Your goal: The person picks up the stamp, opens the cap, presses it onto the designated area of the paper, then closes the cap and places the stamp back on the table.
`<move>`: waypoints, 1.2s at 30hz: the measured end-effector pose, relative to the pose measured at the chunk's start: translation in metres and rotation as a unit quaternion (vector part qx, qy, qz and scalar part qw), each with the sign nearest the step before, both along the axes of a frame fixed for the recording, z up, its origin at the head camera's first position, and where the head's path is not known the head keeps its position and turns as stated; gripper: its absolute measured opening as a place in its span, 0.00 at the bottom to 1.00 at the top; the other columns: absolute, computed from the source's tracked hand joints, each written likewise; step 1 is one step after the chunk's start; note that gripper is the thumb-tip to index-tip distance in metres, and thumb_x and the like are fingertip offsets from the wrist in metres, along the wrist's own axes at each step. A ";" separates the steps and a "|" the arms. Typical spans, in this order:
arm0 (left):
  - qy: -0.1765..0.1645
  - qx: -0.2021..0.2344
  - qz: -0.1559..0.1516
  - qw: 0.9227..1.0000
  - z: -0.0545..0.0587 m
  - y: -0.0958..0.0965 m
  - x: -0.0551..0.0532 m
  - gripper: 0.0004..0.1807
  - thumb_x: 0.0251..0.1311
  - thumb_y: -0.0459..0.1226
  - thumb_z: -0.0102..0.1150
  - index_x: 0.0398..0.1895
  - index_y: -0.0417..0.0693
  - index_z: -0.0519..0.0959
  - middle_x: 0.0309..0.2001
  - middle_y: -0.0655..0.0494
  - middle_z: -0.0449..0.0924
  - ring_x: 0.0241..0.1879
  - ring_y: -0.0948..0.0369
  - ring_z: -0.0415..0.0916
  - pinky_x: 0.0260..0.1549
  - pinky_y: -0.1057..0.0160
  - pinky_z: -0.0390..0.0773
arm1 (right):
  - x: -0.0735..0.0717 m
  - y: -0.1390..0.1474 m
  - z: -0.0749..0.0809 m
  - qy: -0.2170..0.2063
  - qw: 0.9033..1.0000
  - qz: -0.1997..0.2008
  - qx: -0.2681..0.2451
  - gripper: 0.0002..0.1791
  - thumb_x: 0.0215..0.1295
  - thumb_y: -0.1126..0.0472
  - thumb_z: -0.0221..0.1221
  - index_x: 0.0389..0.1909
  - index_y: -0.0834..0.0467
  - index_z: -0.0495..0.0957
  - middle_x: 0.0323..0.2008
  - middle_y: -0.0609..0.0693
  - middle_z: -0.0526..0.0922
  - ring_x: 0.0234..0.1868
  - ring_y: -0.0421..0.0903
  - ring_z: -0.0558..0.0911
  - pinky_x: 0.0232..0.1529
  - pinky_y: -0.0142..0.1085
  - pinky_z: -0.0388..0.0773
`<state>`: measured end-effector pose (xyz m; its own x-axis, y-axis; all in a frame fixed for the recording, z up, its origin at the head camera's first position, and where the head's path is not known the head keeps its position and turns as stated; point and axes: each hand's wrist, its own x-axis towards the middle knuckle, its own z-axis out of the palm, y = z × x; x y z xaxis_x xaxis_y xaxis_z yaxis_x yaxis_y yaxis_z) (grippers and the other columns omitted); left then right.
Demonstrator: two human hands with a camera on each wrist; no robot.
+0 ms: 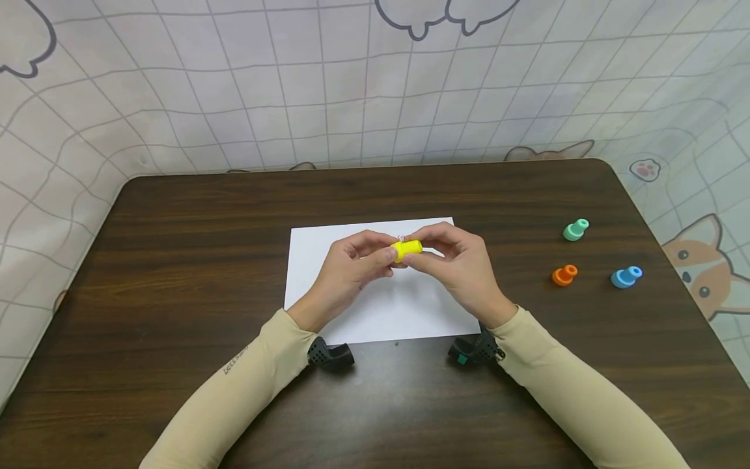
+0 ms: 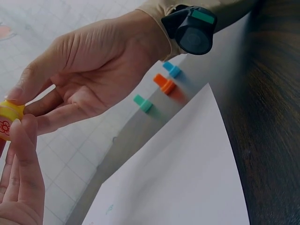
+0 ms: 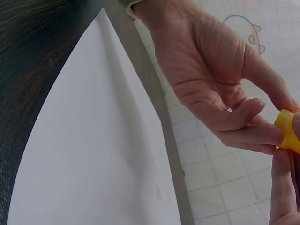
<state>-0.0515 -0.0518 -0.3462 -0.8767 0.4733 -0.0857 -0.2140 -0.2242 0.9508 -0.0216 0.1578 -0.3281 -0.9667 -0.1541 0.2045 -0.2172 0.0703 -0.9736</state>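
A small yellow toy stamp (image 1: 407,249) is held between the two hands over a white sheet of paper (image 1: 375,319). My left hand (image 1: 351,267) pinches its left end between thumb and fingers. On the other end, my right hand (image 1: 459,264) has thumb and fingertips closed around it. A red flower picture shows on the yellow stamp (image 2: 4,125) in the left wrist view. The paper bears a small green mark (image 2: 109,209) and a faint red mark (image 3: 158,191) near its far side.
To the right on the dark wooden table (image 1: 193,260) stand a green stamp (image 1: 576,230), an orange stamp (image 1: 564,275) and a blue stamp (image 1: 626,277). A light gridded curtain (image 1: 351,85) with cartoon animals surrounds the table's far and side edges.
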 end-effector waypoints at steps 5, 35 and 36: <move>0.004 -0.006 -0.002 1.000 0.001 -0.001 0.000 0.11 0.68 0.33 0.64 0.51 0.44 0.84 0.49 0.53 0.86 0.44 0.58 0.88 0.46 0.67 0.87 | -0.001 0.001 0.000 0.001 1.000 0.005 -0.003 0.16 0.60 0.69 0.72 0.49 0.64 0.83 0.45 0.45 0.87 0.53 0.46 0.86 0.59 0.34 0.85; 0.373 -0.376 -0.105 0.842 0.006 -0.033 0.018 0.16 0.63 0.42 0.71 0.52 0.50 0.85 0.50 0.58 0.88 0.52 0.59 0.85 0.53 0.59 0.84 | 0.000 0.064 0.002 -0.006 0.992 -0.086 0.089 0.18 0.60 0.66 0.73 0.51 0.63 0.84 0.47 0.44 0.87 0.44 0.39 0.89 0.50 0.28 0.86; 0.384 -0.388 -0.112 0.830 0.006 -0.034 0.020 0.16 0.63 0.43 0.71 0.53 0.51 0.85 0.51 0.58 0.88 0.52 0.59 0.84 0.54 0.58 0.84 | 0.000 0.068 0.002 -0.010 0.991 -0.088 0.097 0.18 0.60 0.65 0.73 0.51 0.62 0.84 0.47 0.43 0.87 0.44 0.38 0.89 0.49 0.27 0.86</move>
<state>-0.0320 -0.0863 -0.3399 -0.7115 0.6950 0.1036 0.5692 0.4836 0.6650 -0.0214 0.2257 -0.3259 -0.9856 -0.0164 0.1682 -0.1656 0.2913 -0.9422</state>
